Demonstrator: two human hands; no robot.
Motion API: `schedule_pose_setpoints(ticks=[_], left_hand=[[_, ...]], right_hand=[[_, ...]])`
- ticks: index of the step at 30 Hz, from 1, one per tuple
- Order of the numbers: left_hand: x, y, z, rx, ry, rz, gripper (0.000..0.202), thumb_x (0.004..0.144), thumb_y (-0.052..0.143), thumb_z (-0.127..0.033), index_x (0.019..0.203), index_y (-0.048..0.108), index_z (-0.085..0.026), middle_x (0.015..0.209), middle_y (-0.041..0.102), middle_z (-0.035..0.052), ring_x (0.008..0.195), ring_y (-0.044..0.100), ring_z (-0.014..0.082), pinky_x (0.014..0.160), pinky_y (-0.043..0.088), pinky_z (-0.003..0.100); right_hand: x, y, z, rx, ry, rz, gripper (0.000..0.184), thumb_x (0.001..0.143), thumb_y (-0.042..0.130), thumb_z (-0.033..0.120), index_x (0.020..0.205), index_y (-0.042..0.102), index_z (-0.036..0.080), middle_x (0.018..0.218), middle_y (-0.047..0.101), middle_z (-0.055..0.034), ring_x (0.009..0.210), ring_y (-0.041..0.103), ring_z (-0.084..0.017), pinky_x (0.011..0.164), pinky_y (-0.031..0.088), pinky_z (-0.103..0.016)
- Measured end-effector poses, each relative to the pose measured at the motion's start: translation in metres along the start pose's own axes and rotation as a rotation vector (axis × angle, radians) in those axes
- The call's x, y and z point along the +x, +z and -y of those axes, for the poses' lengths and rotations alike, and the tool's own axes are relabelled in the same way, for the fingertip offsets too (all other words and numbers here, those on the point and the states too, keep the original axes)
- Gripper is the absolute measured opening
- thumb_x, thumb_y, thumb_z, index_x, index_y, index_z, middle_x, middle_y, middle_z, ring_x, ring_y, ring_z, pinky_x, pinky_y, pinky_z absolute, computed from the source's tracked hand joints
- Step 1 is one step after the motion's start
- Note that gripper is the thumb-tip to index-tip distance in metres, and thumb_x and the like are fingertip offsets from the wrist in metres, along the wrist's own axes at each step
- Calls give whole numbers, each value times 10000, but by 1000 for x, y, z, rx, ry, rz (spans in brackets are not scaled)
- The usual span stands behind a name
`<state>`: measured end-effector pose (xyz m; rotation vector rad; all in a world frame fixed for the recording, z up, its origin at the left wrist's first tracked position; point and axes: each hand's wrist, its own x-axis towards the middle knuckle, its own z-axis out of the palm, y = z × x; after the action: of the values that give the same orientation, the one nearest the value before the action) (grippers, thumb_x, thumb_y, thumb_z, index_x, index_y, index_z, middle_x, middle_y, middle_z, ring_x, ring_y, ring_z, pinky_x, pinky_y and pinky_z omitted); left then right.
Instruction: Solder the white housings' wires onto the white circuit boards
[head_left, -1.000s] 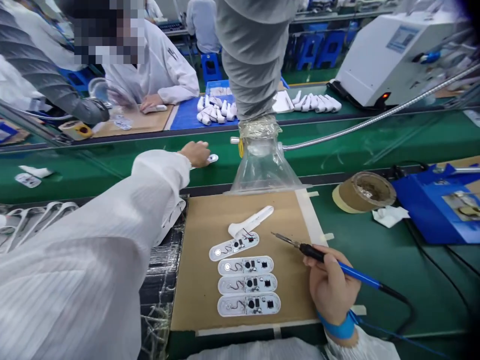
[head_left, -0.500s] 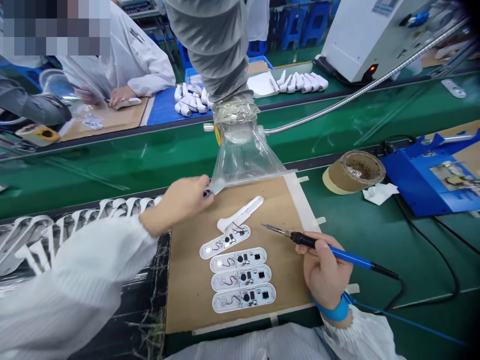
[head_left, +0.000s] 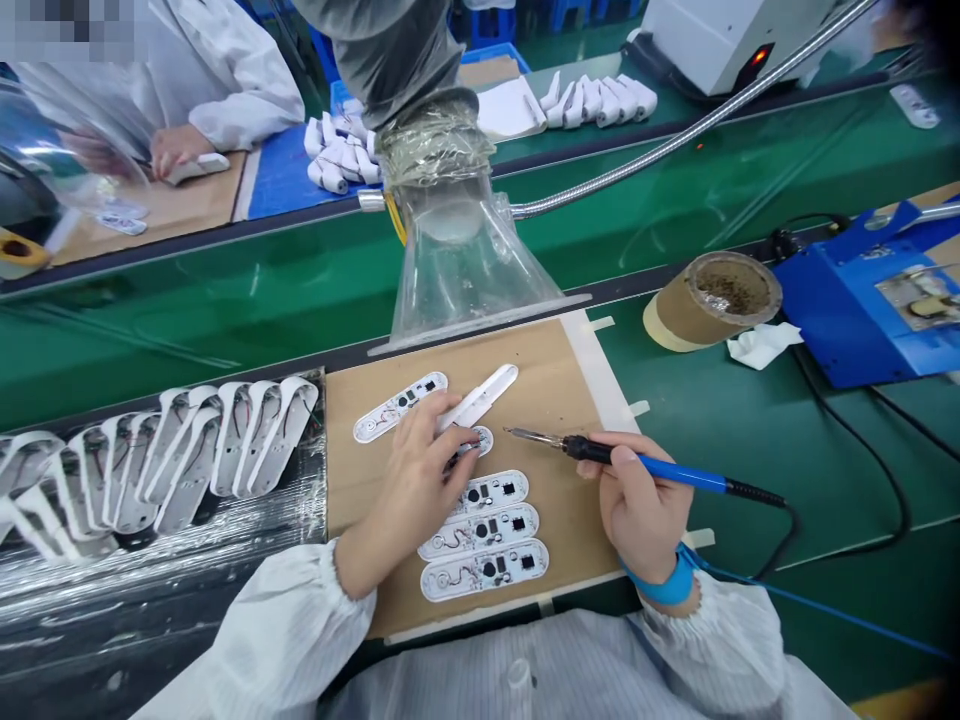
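Observation:
My left hand (head_left: 418,472) rests on the brown cardboard mat (head_left: 360,470), its fingertips closed around the near end of a white plastic shell (head_left: 484,393) and covering part of an oval circuit board (head_left: 480,438). A further oval board (head_left: 399,405) lies just left of the shell. Three more boards (head_left: 486,532) lie in a row below my fingers. My right hand (head_left: 641,500) grips a blue-handled soldering iron (head_left: 675,473) like a pen. Its tip (head_left: 514,432) hovers just right of the covered board.
A clear fume-extraction hood (head_left: 457,265) hangs over the mat's far edge. White shells (head_left: 187,450) are lined up on black film at left. A tape roll (head_left: 712,300), tissue (head_left: 765,343) and a blue soldering station (head_left: 870,310) stand at right. A person works across the green conveyor (head_left: 187,290).
My left hand came back from the conveyor, set an oval board down on the mat's upper left, then moved onto the shell and board. The soldering iron stayed nearly in place.

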<state>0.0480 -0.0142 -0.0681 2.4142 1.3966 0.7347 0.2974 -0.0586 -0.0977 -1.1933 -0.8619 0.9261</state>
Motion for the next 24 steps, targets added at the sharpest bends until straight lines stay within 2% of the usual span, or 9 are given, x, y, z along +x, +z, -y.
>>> schedule_pose_setpoints(ticks=[6, 11, 16, 24], left_hand=[[-3, 9, -1, -102, -53, -40, 79, 1051, 638, -156, 1040, 677, -224, 1451, 575, 131, 1373, 607, 296, 1104, 576, 537], [-3, 14, -1, -68, -62, -70, 141, 1048, 627, -135, 1133, 682, -233, 1434, 592, 134, 1359, 613, 299, 1095, 573, 543], [-1, 18, -2, -50, -67, -98, 99, 1027, 664, -133, 1048, 684, -228, 1391, 616, 119, 1309, 630, 290, 1061, 576, 524], [-1, 15, -4, -76, -77, -51, 128, 1057, 584, -129, 1010, 661, -220, 1436, 603, 127, 1332, 615, 292, 1083, 555, 532]], right_hand=[[-1, 0, 1, -104, 28, 46, 184, 1032, 688, 353, 1011, 826, 232, 738, 770, -9, 653, 729, -184, 685, 572, -342], [0, 1, 2, -134, 43, 54, 194, 1030, 692, 367, 1017, 826, 227, 737, 759, -13, 663, 719, -190, 683, 570, -349], [3, 3, 4, -130, 34, 78, 193, 1040, 690, 365, 1021, 828, 232, 759, 762, -13, 671, 714, -184, 677, 575, -336], [10, 11, 8, -155, 17, 96, 187, 1017, 719, 362, 980, 837, 221, 718, 750, -10, 638, 707, -173, 643, 569, -315]])
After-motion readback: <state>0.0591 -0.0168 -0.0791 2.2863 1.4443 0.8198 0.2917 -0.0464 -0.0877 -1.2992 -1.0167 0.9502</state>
